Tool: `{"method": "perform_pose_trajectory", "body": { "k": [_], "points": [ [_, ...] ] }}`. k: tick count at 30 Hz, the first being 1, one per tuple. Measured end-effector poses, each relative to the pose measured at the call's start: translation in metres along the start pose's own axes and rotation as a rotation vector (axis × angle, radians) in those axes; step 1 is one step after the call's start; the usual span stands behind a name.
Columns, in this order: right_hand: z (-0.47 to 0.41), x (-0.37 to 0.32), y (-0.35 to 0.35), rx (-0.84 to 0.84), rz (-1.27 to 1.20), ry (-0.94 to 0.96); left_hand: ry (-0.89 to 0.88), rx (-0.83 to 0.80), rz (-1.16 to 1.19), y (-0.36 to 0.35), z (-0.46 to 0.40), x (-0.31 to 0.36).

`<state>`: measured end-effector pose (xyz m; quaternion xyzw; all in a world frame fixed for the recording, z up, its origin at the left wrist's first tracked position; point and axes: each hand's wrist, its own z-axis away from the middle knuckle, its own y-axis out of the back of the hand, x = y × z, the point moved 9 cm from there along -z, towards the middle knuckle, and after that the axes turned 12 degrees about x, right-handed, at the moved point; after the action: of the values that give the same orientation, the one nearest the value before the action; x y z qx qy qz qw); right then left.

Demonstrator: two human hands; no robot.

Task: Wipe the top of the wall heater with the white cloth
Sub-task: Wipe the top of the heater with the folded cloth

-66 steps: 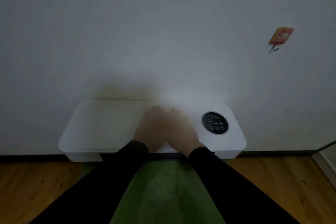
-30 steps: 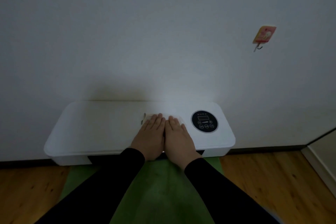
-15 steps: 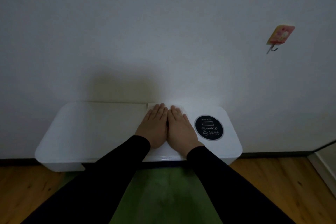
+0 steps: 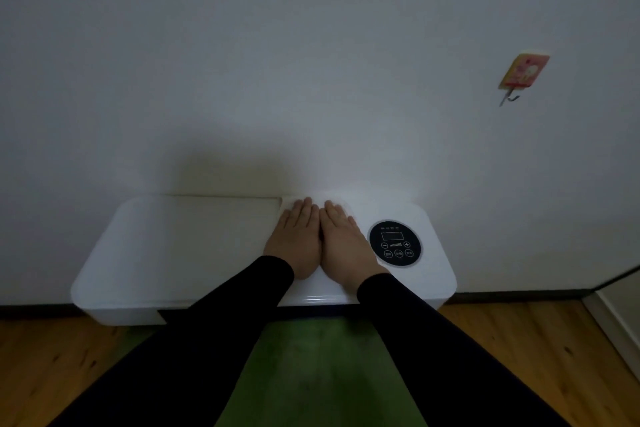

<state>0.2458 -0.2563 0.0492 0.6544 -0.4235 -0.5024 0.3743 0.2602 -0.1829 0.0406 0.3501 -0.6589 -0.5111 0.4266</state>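
The white wall heater point(image 4: 180, 246) sits low against the wall, its flat top facing me. A white cloth point(image 4: 289, 205) lies on the top near the wall edge, mostly hidden under my hands; only its far edge shows past my fingertips. My left hand point(image 4: 298, 239) and my right hand point(image 4: 344, 246) lie flat side by side on the cloth, fingers together, pressing it down. Both arms wear black sleeves.
A round black control panel point(image 4: 395, 243) with a display and buttons sits on the heater just right of my right hand. A small pink-and-yellow adhesive hook point(image 4: 523, 74) hangs on the wall at upper right. Below are a wooden floor point(image 4: 52, 364) and a green mat point(image 4: 322, 374).
Both hands, flat on the cloth, have slid away from me across the heater top, from near its front edge to the wall side. The view has shifted slightly.
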Motion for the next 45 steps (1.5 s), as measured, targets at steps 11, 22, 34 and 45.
{"method": "perform_pose_trajectory", "body": {
  "k": [11,22,34,45],
  "points": [
    [0.046,0.002,0.011,-0.015,-0.001,-0.014,-0.047,0.023,0.011,0.002,0.042,0.027],
    [0.088,0.009,0.023,-0.019,0.007,0.019,-0.015,0.033,0.029,-0.001,0.08,0.058],
    [0.08,0.015,0.022,0.014,0.022,-0.005,-0.04,0.054,0.045,-0.004,0.067,0.056],
    [0.05,0.025,0.016,0.024,0.05,0.003,-0.057,0.047,0.005,-0.009,0.036,0.05]
  ]
}}
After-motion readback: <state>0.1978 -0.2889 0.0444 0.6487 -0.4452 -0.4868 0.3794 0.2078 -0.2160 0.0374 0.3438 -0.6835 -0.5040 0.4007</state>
